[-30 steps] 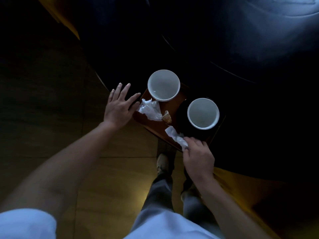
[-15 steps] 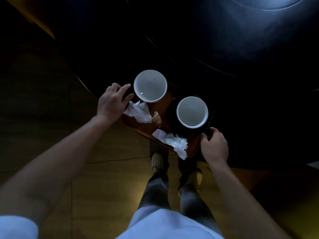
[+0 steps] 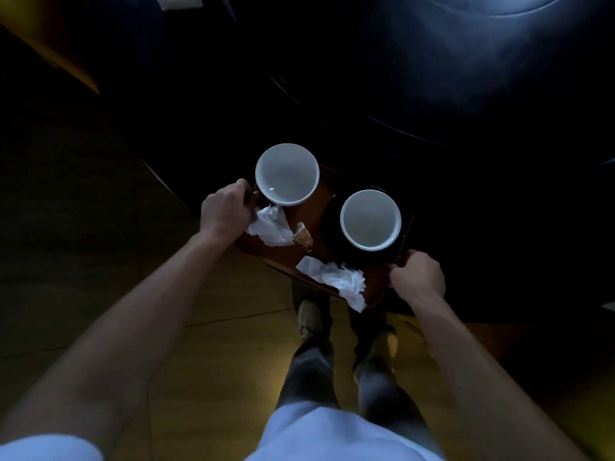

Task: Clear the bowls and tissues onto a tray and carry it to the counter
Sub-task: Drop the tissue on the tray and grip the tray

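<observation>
A brown wooden tray (image 3: 321,211) lies at the edge of a dark round table. Two white bowls stand on it: one (image 3: 287,174) at the far left, the other (image 3: 370,219) to the right on a dark saucer. Two crumpled white tissues lie on the tray, one (image 3: 270,224) by the left end and one (image 3: 337,279) hanging over the near edge. A small brown wrapper (image 3: 303,239) lies between them. My left hand (image 3: 226,211) is closed on the tray's left end. My right hand (image 3: 417,277) is closed on its right end.
The dark round table (image 3: 432,111) fills the upper right of the view. Yellowish wooden floor (image 3: 216,344) lies below and to the left. My legs and shoes (image 3: 309,314) stand right under the tray. A pale object (image 3: 179,1) shows at the top edge.
My left hand went from open beside the tray to closed on its left end. My right hand let go of the near tissue and took hold of the tray's right end.
</observation>
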Motion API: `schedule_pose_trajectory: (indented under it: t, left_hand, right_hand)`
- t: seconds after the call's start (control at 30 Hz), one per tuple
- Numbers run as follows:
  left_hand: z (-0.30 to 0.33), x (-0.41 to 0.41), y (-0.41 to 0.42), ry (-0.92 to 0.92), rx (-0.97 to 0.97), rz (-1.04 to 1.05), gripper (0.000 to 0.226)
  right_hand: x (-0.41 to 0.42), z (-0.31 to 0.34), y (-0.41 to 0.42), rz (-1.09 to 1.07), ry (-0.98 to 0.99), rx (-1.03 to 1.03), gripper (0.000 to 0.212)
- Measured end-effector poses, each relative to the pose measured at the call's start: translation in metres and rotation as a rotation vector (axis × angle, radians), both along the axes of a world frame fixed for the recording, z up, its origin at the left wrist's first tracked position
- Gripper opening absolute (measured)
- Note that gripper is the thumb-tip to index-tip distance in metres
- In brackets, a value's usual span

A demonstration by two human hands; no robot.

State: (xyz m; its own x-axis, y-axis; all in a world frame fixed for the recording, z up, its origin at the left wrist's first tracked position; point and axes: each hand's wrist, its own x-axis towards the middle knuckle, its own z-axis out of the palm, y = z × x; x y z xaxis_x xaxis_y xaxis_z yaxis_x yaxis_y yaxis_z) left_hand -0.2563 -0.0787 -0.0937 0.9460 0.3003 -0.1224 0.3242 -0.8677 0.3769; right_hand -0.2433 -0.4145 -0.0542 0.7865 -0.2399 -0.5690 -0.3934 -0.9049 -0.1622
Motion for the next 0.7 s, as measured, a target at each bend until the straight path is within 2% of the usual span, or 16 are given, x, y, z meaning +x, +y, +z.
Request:
schedule_pose_trajectory:
  t: [0.1,0.27,0.47,0.6,0.7]
  left_hand:
    - [-0.002,-0.001,0.005,-0.053,0.020,-0.031,0.019]
    - [-0.007,-0.011,0.003,-0.107,0.017,-0.017,0.018]
    - [0.000,-0.022,-0.002,-0.177,-0.048,0.045,0.019]
    - [0.019,-0.029,-0.006,-0.251,-0.175,0.102,0.019]
    - [0.037,-0.037,-0.022,-0.276,-0.316,0.168,0.022]
  right_hand:
    - [0.000,-0.002,0.001,-0.031,-0.026,0.067,0.012]
    - [-0.005,-0.006,-0.001,-0.149,-0.069,0.282,0.020]
    - [-0.012,-0.003,-0.010,-0.201,-0.166,0.401,0.034]
    - [-0.012,0.005,-0.010,-0.281,-0.224,0.549,0.044]
    - [-0.014,0.016,-0.011,-0.439,-0.270,0.765,0.043]
